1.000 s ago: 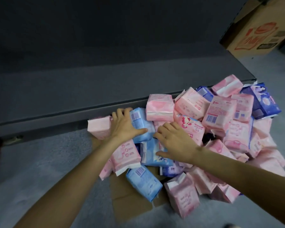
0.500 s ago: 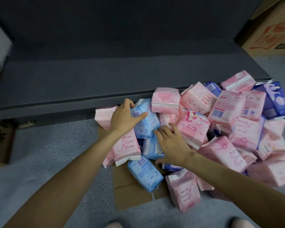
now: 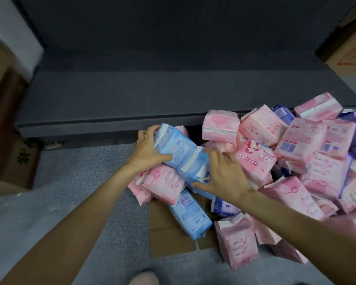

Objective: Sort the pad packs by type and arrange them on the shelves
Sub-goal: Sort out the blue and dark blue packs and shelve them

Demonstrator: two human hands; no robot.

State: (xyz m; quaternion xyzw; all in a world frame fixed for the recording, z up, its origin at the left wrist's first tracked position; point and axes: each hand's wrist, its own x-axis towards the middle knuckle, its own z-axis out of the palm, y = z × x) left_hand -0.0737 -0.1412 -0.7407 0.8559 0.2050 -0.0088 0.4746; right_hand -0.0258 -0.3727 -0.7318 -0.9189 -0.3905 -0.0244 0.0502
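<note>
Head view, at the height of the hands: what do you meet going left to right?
Left hand → light blue pack it grips → second light blue pack → right hand → pink cartoon pack → pink barcode pack.

A: Location type?
B: Shop or stockroom. Indicators: dark retail shelf (image 3: 152, 93) at floor level; loose pile of pad packs (image 3: 292, 153) on flattened cardboard (image 3: 169, 239); printed shipping carton (image 3: 349, 48) beside the shelf; grey speckled floor (image 3: 86, 173).

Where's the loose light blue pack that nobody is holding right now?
In the head view, the loose light blue pack lies low and centre on the flattened cardboard, just below the right hand and left of a pink pack.
</note>
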